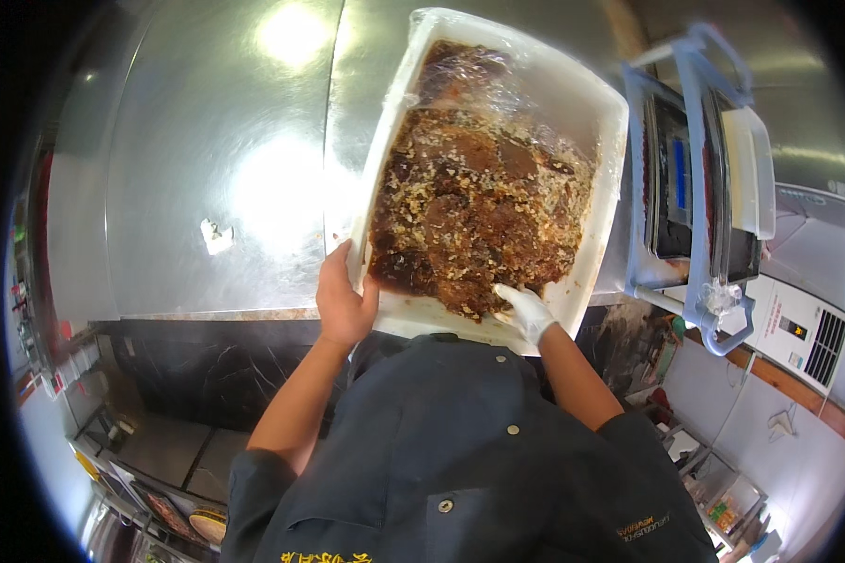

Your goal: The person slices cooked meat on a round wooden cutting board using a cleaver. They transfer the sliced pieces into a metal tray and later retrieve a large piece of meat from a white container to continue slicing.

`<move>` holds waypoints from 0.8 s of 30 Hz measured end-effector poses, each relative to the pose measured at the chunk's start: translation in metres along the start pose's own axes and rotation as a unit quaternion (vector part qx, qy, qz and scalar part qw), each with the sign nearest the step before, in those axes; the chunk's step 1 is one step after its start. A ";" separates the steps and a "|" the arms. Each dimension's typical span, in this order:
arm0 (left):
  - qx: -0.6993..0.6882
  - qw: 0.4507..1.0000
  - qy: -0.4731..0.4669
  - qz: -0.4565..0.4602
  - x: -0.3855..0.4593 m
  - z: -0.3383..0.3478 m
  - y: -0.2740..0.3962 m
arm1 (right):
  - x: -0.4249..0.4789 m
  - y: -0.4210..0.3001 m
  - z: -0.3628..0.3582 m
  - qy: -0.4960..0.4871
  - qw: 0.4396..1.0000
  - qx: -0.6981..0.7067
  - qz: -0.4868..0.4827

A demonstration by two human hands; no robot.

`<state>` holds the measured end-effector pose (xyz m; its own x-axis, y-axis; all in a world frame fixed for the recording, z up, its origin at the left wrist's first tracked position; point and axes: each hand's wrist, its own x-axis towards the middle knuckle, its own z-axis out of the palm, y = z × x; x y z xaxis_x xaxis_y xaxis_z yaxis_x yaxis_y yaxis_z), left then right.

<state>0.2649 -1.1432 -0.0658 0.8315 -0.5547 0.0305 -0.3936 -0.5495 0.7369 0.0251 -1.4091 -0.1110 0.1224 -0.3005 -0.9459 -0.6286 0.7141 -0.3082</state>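
A white plastic tub [609, 211] sits before me on the metal worktop, tilted in my view. Inside lies a mass of dark brown marinated meat [479, 204], coated with pale minced bits and sitting in brown liquid. My bare left hand [347, 299] grips the tub's left wall near the front corner, thumb on the inner side. At the near edge of the meat, my right hand [528, 313] wears a white glove. Its thumb rests on top of the meat and the other fingers are partly hidden at its edge. Clear plastic wrap [493, 77] covers the far end.
The stainless steel worktop [176, 176] extends left, with a crumpled white scrap [217, 236] on it. Right of the tub stands a blue-framed rack [690, 176] holding dark trays [665, 183] and a pale container [750, 169]. A white appliance with vents [803, 327] is beyond it.
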 end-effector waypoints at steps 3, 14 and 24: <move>0.004 1.000 0.016 0.007 -0.002 0.004 -0.005 | -0.014 -0.018 -0.024 -0.008 0.917 -0.381 -0.119; -0.043 0.998 0.031 -0.045 -0.001 0.000 0.002 | -0.032 -0.152 0.179 0.037 0.540 -0.632 -0.555; -0.024 0.998 0.034 -0.053 -0.005 0.002 0.002 | -0.041 -0.128 0.193 0.070 0.390 -0.763 -0.510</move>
<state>0.2596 -1.1427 -0.0654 0.8929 -0.4503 -0.0047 -0.2844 -0.5720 0.7694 0.2486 -1.3665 -0.0525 0.9313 -0.0434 -0.3615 -0.0453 -0.9990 0.0032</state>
